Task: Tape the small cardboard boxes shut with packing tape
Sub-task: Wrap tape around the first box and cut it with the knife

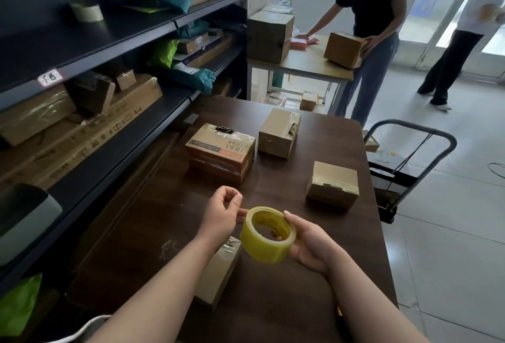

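Right hand (308, 244) grips the tape roll (267, 236) from its right side, thumb over the top rim and fingers tucked into the core, so the roll can probably turn while tape pays out. Left hand (222, 214) sits just beside the roll's left edge with fingers curled, thumb and forefinger meeting. It looks like a search for the clear tape's loose end, but I cannot tell whether any tape is pinched.

Both hands hover above a small box (218, 271) lying near the front of the table (287, 301), partly hidden by the left wrist. This is likely the next one to seal, kept close so the strip can go straight down onto it.

Three more boxes lie farther back and well apart: a printed one (221, 151), a plain one (278, 136) and another to the right (332, 184). All three show glossy tape already, so they seem done.
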`<state>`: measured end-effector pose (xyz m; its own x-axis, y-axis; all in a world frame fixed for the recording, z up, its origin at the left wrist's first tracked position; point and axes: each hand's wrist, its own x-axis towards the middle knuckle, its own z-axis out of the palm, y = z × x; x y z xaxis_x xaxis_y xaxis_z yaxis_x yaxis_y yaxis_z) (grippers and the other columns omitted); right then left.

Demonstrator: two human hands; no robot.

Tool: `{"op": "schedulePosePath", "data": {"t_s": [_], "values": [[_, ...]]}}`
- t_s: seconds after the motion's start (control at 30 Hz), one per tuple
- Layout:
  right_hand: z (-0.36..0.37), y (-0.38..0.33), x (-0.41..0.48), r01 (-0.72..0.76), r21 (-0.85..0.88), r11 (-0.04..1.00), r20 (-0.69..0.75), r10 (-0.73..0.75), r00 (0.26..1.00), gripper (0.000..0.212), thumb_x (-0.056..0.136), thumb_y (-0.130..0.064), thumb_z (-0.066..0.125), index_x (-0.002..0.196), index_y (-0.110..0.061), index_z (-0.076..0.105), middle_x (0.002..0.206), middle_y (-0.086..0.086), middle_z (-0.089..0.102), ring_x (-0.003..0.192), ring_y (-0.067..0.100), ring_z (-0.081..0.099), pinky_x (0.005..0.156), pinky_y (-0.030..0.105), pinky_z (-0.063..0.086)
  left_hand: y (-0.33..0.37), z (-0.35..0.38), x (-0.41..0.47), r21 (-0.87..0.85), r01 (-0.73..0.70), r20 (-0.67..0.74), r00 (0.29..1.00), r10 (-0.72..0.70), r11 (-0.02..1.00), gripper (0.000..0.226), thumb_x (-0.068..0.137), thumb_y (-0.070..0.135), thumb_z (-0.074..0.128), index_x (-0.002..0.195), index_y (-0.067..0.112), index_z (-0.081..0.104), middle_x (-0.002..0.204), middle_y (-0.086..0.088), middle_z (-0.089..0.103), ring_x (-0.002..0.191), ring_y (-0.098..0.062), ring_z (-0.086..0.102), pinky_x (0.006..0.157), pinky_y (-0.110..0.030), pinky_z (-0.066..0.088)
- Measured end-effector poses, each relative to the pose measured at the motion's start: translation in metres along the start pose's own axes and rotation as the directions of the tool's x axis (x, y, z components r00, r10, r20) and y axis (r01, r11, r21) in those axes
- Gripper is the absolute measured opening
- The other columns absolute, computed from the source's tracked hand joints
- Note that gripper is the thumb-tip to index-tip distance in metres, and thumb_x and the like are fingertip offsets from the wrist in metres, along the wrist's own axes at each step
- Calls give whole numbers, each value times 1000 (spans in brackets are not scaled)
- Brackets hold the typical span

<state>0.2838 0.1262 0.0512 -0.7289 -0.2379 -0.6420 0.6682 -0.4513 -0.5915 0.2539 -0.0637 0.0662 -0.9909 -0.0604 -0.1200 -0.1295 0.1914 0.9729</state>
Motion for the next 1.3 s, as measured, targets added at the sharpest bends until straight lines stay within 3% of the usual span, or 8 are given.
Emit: {"op": "schedulePosePath", "data": {"t_s": [0.1,0.27,0.43,0.57,0.8,0.9,1.0,1.3], "values": [[8,6,5,-4,4,1000,-21,4,1000,44,98,-33,51,126,0,60,119,20,66,99,31,64,87,45,55,-8,10,0,148,-55,-174,981,81,987,10,99,17,48,97,9,53,87,-6,60,67,-10,61,55,-14,46],[16,11,2,147,2,989,86,-147,985,41,96,-34,57,124,-5,59,121,19,66,106,28,67,81,39,58,-14,6,9,194,92,-374,927,-14,977,10,100,17,43,99,11,50,105,-11,57,72,-12,54,60,-22,41],[16,18,5,290,-351,891,112,-267,957,99,62,-17,90,144,-26,34,133,16,49,110,32,63,79,38,58,-19,1,15,189,170,-405,911,-81,967,10,99,16,44,96,10,51,102,-10,57,79,-17,56,73,-33,49],[19,19,7,355,-599,718,74,-392,917,71,78,-39,78,136,-29,37,117,14,59,83,24,71,67,30,55,-26,-2,15,-32,249,-324,913,-246,968,9,98,15,48,97,9,54,98,-12,60,78,-27,66,65,-42,60],[22,27,14,278,-881,382,78,-462,883,58,77,-67,63,115,-26,49,115,-4,48,106,18,48,95,35,44,-28,-26,12,-256,273,-214,919,-330,927,6,97,9,54,99,4,56,93,-16,60,67,-25,68,46,-26,55],[34,30,16,403,-724,560,115,-478,871,45,66,-55,73,89,-20,55,85,-8,54,82,9,51,74,27,45,-33,-37,13,-287,283,-173,924,-340,915,3,95,10,57,94,7,57,89,-15,61,64,-24,68,46,-28,56],[39,33,18,475,-584,658,142,-493,859,40,65,-37,80,85,-12,56,71,-5,50,67,8,48,61,24,40,-40,-50,20,-224,323,-169,916,-363,920,7,92,14,63,95,7,62,83,-9,64,61,-16,64,45,-23,51],[20,53,34,256,-741,621,-82,-462,883,59,50,-61,83,88,-21,64,83,1,60,77,16,57,64,30,48,-71,-79,29,-27,384,-78,919,-385,923,6,85,14,72,83,9,70,72,-7,68,61,-15,60,57,-24,51]]}}
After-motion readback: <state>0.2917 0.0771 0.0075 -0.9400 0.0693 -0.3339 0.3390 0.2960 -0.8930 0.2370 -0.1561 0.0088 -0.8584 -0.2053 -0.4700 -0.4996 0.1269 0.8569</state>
